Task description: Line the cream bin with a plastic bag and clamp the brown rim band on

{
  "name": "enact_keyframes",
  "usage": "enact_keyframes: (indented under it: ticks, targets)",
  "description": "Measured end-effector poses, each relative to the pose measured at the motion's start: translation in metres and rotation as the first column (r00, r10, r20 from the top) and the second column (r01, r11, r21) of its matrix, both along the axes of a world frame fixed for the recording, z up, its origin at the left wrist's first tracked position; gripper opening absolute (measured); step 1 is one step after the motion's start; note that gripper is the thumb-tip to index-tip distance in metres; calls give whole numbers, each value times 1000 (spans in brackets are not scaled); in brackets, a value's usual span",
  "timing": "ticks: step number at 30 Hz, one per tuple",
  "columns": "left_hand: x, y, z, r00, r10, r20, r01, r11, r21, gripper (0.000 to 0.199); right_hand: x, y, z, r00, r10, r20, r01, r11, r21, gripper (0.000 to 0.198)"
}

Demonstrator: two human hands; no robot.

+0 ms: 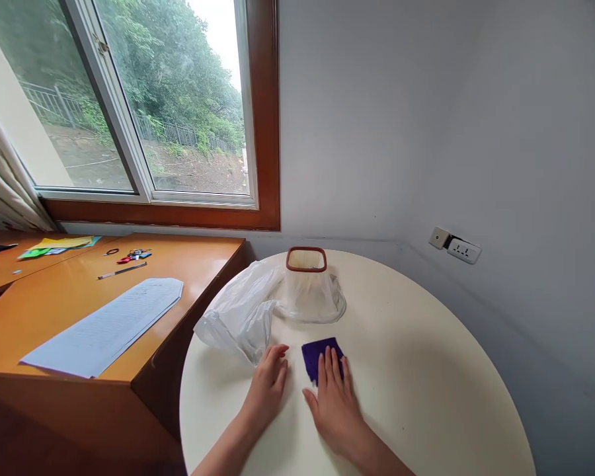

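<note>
A small folded purple cloth (317, 352) lies flat on the round cream table (416, 383). My right hand (338, 403) rests on its right part, fingers stretched out and laid flat over it. To the left of the cloth, my left hand (268, 382) hovers or rests near the tabletop with its fingers loosely bent and apart, holding nothing. Just beyond the left fingertips lies a crumpled white plastic bag (242, 311). Behind the cloth stands a small bin (306, 291) with a brown rim, wrapped in a clear plastic liner.
At the left, an orange-brown wooden desk (198, 258) carries white paper sheets (109, 324), a pen (122, 270), scissors (131, 256) and coloured papers (62, 244). A window (178, 99) is above it. Wall sockets (463, 250) sit behind the table's right side.
</note>
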State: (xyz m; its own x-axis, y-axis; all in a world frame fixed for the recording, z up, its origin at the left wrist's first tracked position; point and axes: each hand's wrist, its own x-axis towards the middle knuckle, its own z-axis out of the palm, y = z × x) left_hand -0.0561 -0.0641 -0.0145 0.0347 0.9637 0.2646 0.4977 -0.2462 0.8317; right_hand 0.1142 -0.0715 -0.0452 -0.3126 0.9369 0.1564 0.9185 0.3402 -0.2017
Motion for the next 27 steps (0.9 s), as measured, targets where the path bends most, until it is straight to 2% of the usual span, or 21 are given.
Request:
enact_keyframes:
  ticks: [4,14,20,27]
  targets:
    - [-1,1,-3,998,7,59,-7,1000,5,23,-25,20,10,999,-9,-35,6,996,-90,74]
    - [-1,4,-2,998,22,53,-23,999,27,22,-50,45,13,992,-70,-104,62,995,-73,66]
    - [0,2,-3,998,45,47,-46,998,32,22,-39,43,18,982,-46,-181,48,999,6,56]
    - [2,-1,1,999,31,11,-32,999,18,22,-1,17,15,985,17,-174,-13,1000,26,52]
